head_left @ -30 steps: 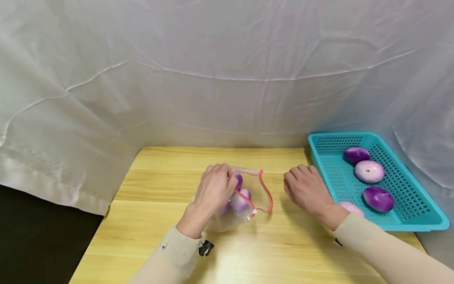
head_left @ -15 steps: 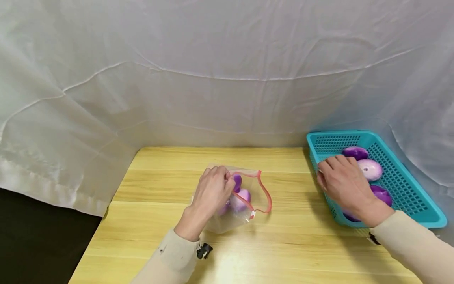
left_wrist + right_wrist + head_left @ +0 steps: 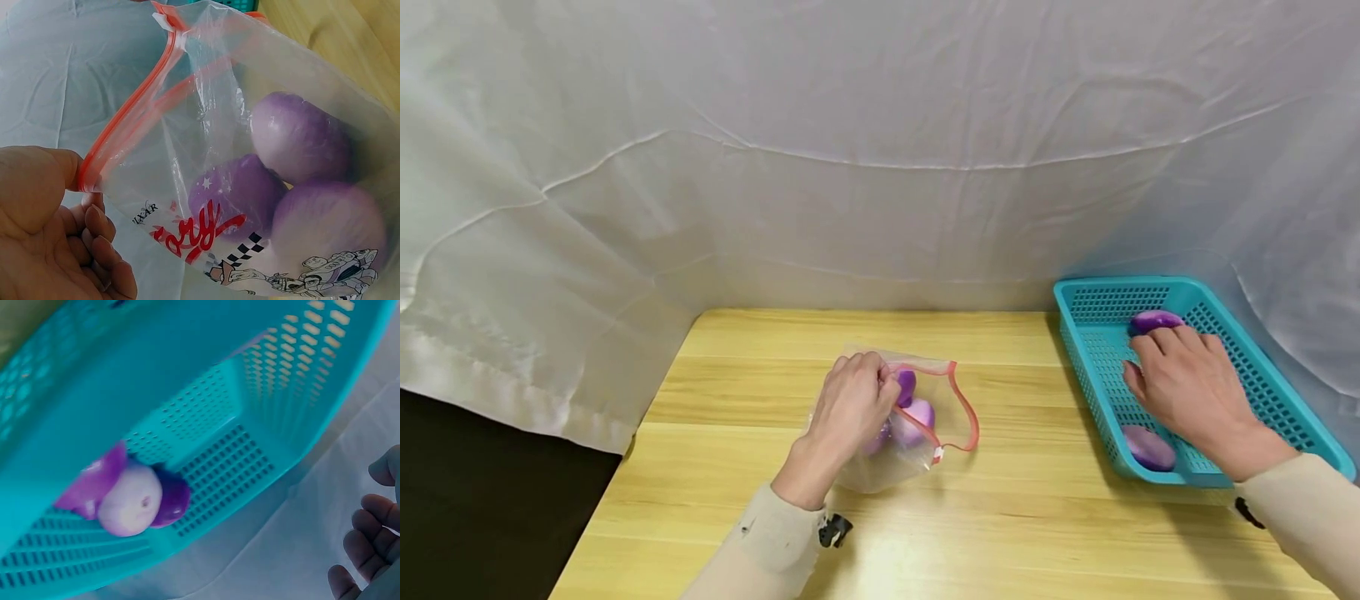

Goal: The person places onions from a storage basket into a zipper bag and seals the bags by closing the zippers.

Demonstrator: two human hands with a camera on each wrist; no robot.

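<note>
Clear plastic, edged with a red zip strip, makes up the bag [image 3: 901, 421] that lies on the table [image 3: 760, 392] near its middle. Left hand [image 3: 852, 406] pinches the strip at the bag's mouth between thumb and fingers [image 3: 100, 225], holding the mouth apart; the wrist view shows the strip running up from the thumb. Inside the bag sit three purple onions [image 3: 300, 134], pressed against one another, with printed red lettering and a checkered cartoon on the plastic in front of them.

Right hand [image 3: 1191, 387] is well apart from the bag, inside the teal basket [image 3: 1097, 304] at the table's right edge. It lies palm down over the middle of the basket, fingers bent over what is beneath; whether they grasp an onion cannot be told from the head view, and the right wrist view shows only loose fingertips [image 3: 375, 537] at the frame's corner. One dark purple onion [image 3: 1152, 319] shows just beyond the fingertips, and a paler onion [image 3: 1147, 447] lies near the wrist at the basket's near end. White cloth [image 3: 880, 150] hangs behind the table
</note>
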